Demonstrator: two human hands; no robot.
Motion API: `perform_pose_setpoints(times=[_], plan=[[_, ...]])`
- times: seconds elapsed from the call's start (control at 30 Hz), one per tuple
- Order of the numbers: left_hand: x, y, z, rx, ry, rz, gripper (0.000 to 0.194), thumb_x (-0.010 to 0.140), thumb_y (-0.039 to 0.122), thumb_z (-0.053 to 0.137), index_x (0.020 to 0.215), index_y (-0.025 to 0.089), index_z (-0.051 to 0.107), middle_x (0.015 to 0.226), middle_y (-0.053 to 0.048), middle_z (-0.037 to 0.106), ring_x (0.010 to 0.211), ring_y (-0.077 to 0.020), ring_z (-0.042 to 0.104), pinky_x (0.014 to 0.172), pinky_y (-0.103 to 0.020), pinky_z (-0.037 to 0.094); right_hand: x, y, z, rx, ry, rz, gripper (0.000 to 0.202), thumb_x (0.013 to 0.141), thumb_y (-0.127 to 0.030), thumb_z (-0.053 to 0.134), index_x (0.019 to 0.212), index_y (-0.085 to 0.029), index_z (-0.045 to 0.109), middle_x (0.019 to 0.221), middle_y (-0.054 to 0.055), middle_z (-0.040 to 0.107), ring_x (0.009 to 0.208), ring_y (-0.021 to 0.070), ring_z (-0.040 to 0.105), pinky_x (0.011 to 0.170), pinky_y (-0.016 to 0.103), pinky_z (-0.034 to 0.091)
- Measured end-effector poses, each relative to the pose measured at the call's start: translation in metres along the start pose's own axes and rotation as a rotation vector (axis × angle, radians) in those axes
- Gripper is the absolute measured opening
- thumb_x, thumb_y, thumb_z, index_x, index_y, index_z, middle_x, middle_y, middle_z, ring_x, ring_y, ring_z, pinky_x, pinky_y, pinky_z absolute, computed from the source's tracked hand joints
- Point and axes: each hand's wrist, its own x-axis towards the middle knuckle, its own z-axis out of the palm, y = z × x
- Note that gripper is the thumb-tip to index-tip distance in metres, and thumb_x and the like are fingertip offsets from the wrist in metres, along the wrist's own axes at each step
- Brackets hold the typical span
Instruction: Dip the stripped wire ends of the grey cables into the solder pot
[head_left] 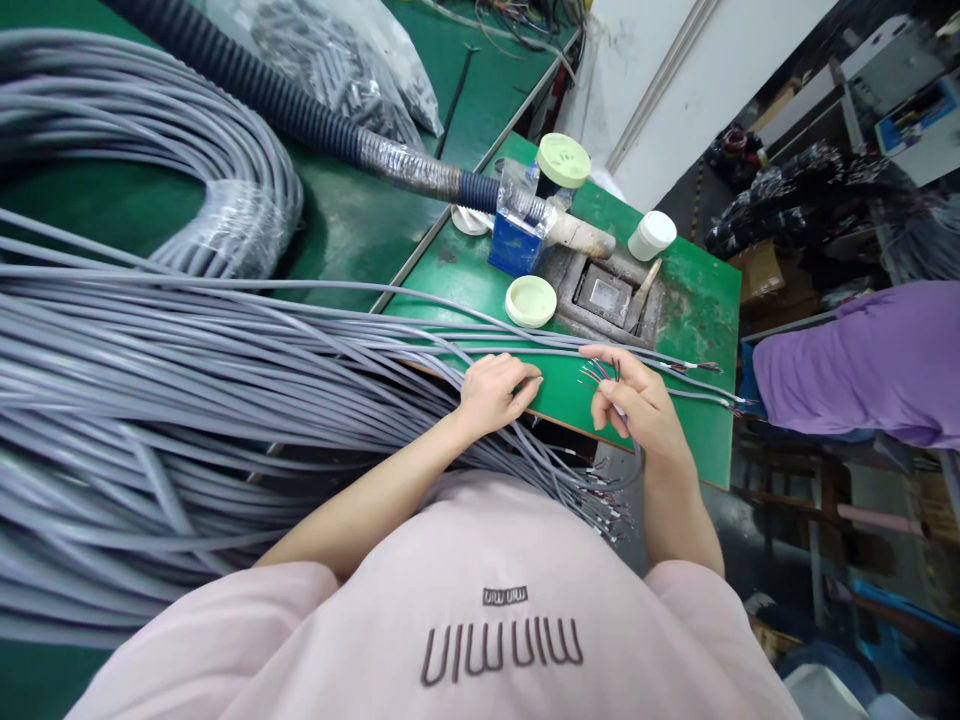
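My right hand [634,400] pinches the end of a grey cable, whose thin coloured wires [596,372] fan out to the left between the fingers. Its index finger reaches over the green bench [694,300]. My left hand [499,393] rests closed at the bench's front edge, beside the bundle of grey cables [300,370]; whatever its curled fingers hold is hidden. Several cable ends with bare wires [604,500] hang below the edge. Other cable ends [697,367] lie on the bench right of my right hand. Beyond the hands sits a small metal pot [604,295] in a grimy frame.
A ribbed hose [300,115] runs to a blue box [516,243]. Near it stand a pale green open dish [531,302], a green-lidded tub [562,162] and a white jar [652,236]. Coiled cable [247,220] lies left. A person in purple [862,360] is at right.
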Motion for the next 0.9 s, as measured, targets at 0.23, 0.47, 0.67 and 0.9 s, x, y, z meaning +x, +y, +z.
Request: perform_pose_setpoints(times=[0.23, 0.47, 0.67, 0.9], plan=[[-0.001, -0.001, -0.002, -0.056, -0.029, -0.057, 0.014, 0.090, 0.029, 0.056, 0.086, 0.019, 0.066, 0.071, 0.000, 0.066, 0.067, -0.0132, 0.055, 0.068, -0.029, 0.038, -0.040, 0.003, -0.023, 0.071, 0.289, -0.035, 0.047, 0.088, -0.030, 0.053, 0.134, -0.022, 0.048, 0.050, -0.005, 0.059, 0.030, 0.0080, 0.035, 0.032, 0.018, 0.026], [0.016, 0.003, -0.013, 0.019, -0.172, -0.080, 0.023, 0.093, 0.033, 0.051, 0.101, 0.018, 0.066, 0.099, -0.006, 0.069, 0.090, -0.0195, 0.058, 0.080, -0.034, 0.041, -0.179, 0.080, -0.067, -0.133, 0.671, 0.427, 0.057, 0.087, -0.041, 0.051, 0.139, -0.020, 0.044, 0.055, -0.002, 0.062, 0.032, 0.0142, 0.045, 0.044, 0.030, 0.044], [0.034, 0.003, 0.003, 0.254, -0.327, -0.063, 0.030, 0.089, 0.034, 0.056, 0.114, 0.019, 0.063, 0.109, -0.010, 0.063, 0.100, -0.0262, 0.054, 0.078, -0.037, 0.040, -0.223, 0.133, -0.066, -0.777, 0.954, 0.638, 0.069, 0.081, -0.054, 0.057, 0.137, -0.014, 0.047, 0.093, 0.013, 0.071, 0.073, 0.0268, 0.067, 0.074, 0.043, 0.052], [0.043, 0.016, 0.008, 0.251, -0.389, 0.008, 0.012, 0.087, 0.027, 0.059, 0.085, 0.016, 0.065, 0.087, -0.009, 0.059, 0.085, -0.0240, 0.054, 0.072, -0.036, 0.039, -0.117, 0.109, 0.012, 0.279, 0.227, 0.314, 0.048, 0.088, -0.048, 0.057, 0.123, -0.014, 0.056, 0.085, 0.009, 0.072, 0.056, 0.0142, 0.061, 0.059, 0.030, 0.051]])
